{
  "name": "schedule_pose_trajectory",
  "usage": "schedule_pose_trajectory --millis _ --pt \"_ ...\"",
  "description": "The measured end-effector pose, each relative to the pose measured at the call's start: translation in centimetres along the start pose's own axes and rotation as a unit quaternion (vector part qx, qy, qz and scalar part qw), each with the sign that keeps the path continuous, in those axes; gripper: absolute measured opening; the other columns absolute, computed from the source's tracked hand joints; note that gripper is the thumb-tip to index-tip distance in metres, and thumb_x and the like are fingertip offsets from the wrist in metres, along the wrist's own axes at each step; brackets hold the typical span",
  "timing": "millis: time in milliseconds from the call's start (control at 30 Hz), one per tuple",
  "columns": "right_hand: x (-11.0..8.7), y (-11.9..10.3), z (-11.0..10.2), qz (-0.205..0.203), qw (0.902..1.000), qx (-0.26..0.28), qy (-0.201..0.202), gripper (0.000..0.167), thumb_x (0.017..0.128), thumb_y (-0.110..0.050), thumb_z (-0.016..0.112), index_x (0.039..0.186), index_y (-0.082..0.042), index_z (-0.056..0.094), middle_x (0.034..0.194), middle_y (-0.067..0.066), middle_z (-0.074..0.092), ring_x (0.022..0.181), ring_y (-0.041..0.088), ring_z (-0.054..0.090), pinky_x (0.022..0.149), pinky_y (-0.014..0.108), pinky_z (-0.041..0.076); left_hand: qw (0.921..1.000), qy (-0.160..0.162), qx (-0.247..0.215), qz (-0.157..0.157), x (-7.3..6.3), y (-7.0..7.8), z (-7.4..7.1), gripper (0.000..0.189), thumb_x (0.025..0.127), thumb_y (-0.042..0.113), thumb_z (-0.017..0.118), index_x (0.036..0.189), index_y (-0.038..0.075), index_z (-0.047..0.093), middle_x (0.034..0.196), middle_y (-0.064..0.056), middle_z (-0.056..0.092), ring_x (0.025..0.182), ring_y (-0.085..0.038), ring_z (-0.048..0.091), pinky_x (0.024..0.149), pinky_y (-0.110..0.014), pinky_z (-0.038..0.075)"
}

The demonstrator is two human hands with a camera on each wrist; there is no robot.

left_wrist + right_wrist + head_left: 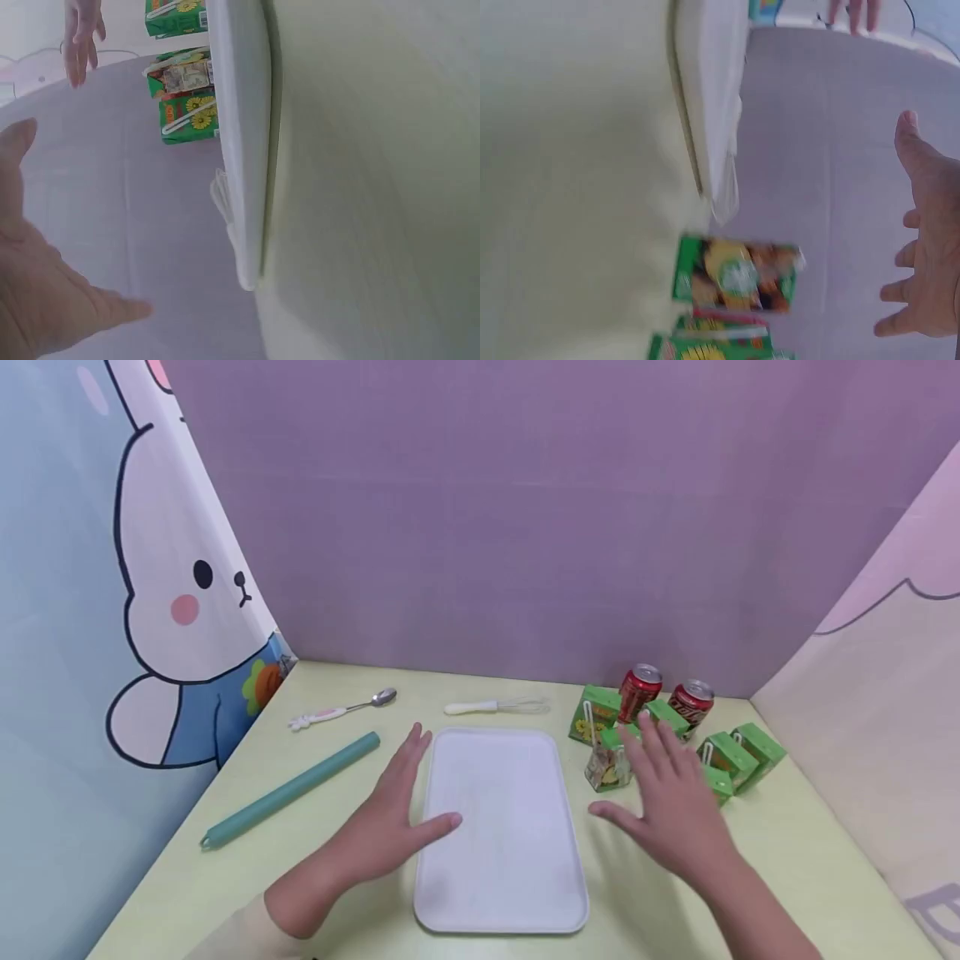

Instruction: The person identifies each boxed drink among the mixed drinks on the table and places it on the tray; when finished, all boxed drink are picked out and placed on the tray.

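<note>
A white rectangular tray [501, 835] lies flat in the middle of the table. My left hand [378, 827] hovers over its left edge, fingers straight and thumb spread, holding nothing. To the tray's right, my right hand [675, 810] is raised with fingers spread, also holding nothing. Behind that hand stand several green drink boxes [595, 714] with straws, some partly hidden by it. Two red soda cans [640, 693] stand among the boxes at the back. The right wrist view shows a drink box [739, 274] near the tray's end, somewhat blurred.
A whisk [495, 706] with a white handle lies behind the tray. At the back left is a spoon [345, 710] with a pink and white handle. A green rod [292, 791] lies slantwise at left. Fabric walls [525, 527] enclose the table's back and sides.
</note>
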State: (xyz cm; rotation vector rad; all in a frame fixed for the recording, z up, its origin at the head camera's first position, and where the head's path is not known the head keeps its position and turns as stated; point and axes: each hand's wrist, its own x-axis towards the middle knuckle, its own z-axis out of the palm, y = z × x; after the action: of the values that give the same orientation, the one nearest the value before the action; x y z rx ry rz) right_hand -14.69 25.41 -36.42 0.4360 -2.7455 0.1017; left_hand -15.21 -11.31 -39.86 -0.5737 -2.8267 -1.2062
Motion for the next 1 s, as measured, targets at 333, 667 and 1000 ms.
schedule_pose_trajectory --millis 333,667,1000 --pt "0.7 7.6 -2.9 0.071 0.9905 0.067 -0.097 0.101 0.085 -0.073 0.053 0.154 -0.006 0.026 0.148 0.027 0.039 0.132 0.055 0.034 0.100 0.071 0.029 0.9472 -0.088 -0.206 -0.229 -0.5 -2.7 -0.6 0.105 0.077 0.057 0.076 0.157 0.021 0.017 0.156 -0.016 0.031 0.127 -0.038 0.052 0.097 -0.055 0.046" --pt "-0.4 11.8 -0.2 0.085 0.9775 0.110 -0.159 0.097 0.084 -0.070 0.058 0.146 0.002 0.039 0.143 0.030 0.043 0.129 0.054 0.038 0.096 0.070 0.034 0.9565 -0.125 -0.141 -0.223 -1.7 -3.8 1.6 0.107 0.070 0.038 0.087 0.154 0.006 0.027 0.138 -0.009 0.045 0.106 -0.020 0.053 0.083 -0.036 0.047" --pt "0.2 12.8 1.8 0.076 0.9764 0.125 -0.159 0.078 0.085 -0.047 0.072 0.137 0.005 0.048 0.128 0.029 0.056 0.114 0.049 0.053 0.087 0.062 0.045 0.9792 -0.129 -0.087 -0.130 -2.2 -3.5 2.8 0.104 0.064 0.025 0.091 0.149 0.003 0.035 0.123 -0.012 0.040 0.090 -0.018 0.047 0.068 -0.024 0.040"
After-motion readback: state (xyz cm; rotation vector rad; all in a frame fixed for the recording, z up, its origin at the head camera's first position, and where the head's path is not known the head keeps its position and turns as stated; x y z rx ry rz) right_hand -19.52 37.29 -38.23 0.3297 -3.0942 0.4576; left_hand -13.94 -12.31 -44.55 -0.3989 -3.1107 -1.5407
